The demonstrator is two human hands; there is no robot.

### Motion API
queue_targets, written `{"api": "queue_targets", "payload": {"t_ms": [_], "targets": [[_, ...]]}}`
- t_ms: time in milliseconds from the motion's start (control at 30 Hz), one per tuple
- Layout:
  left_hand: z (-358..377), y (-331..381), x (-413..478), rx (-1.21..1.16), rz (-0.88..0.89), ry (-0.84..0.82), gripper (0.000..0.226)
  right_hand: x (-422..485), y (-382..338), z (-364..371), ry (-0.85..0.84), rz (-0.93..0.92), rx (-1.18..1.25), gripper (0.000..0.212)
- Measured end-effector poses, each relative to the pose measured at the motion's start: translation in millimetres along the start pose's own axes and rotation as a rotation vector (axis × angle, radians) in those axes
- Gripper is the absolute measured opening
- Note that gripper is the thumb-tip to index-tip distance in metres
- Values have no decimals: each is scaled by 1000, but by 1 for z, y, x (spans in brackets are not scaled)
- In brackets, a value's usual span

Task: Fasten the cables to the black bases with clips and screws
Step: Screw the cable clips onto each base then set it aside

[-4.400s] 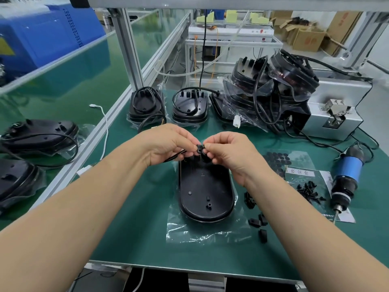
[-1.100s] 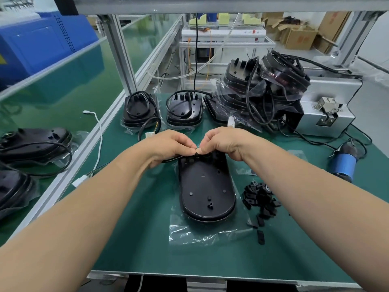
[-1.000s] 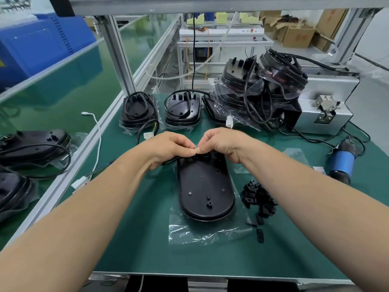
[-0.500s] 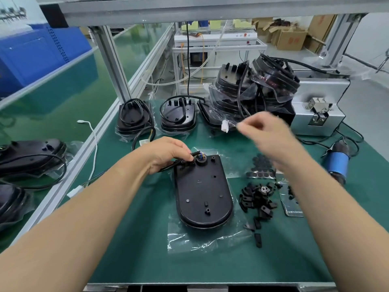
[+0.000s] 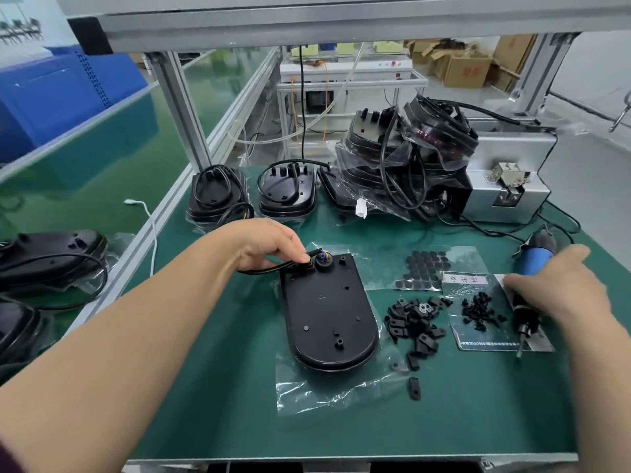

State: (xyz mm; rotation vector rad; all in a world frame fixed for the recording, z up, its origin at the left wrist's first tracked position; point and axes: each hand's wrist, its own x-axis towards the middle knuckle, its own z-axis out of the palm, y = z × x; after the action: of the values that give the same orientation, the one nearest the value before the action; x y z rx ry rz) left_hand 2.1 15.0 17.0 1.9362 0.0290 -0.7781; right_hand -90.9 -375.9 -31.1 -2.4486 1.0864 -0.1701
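Note:
A black oval base [image 5: 327,315] lies flat on clear plastic in the middle of the green bench. My left hand [image 5: 269,245] pinches the black cable [image 5: 269,269] down at the base's far left corner, beside a round socket with coloured wires. My right hand [image 5: 560,288], blurred, lies over the blue electric screwdriver [image 5: 534,261] at the right; whether it grips the tool is unclear. A heap of black clips [image 5: 415,319] sits right of the base. Small black screws [image 5: 479,310] lie on a clear sheet beside them.
Finished bases with coiled cables [image 5: 218,196] stand at the back, next to a bagged pile of more bases [image 5: 406,155]. A silver screw feeder box [image 5: 508,186] sits at the back right. A sheet of round black pads [image 5: 421,269] lies behind the clips.
My right hand left the base's far end and swung right and down onto the blue screwdriver. My left hand stayed on the cable at the base's corner.

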Motion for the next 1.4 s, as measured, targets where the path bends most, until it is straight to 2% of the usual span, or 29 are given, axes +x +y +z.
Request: {"api": "queue_targets", "payload": {"t_ms": [133,167,267,300,367,467,533,800,1100,1400], "targets": [[0,3,0,15,-25,-9,21,0,5,-2,-30,76,214,55],[0,3,0,20,-28,-7,21,-3,2,-5,-72,101,362,48],[0,3,0,39,-31,8,21,-17,-14,-13,-263,162,1071,18],[0,3,0,45,-29,12,21,-24,-22,-15,-323,158,1256,16],[-1,2,-1,59,-21,16,21,-42,-40,-18,-453,101,1507,25],[1,3,-2,90,-8,22,20,-70,-70,-19,-576,39,1687,62],[3,4,-3,105,0,24,19,-85,-93,-15,-599,11,1701,67],[14,6,0,150,16,30,17,-116,-173,-4,-564,-343,1758,54],[10,7,3,105,13,13,16,-139,-220,20,-443,-650,1698,22],[9,11,2,179,-3,-16,17,-136,-222,26,-444,-684,1692,25]]}}
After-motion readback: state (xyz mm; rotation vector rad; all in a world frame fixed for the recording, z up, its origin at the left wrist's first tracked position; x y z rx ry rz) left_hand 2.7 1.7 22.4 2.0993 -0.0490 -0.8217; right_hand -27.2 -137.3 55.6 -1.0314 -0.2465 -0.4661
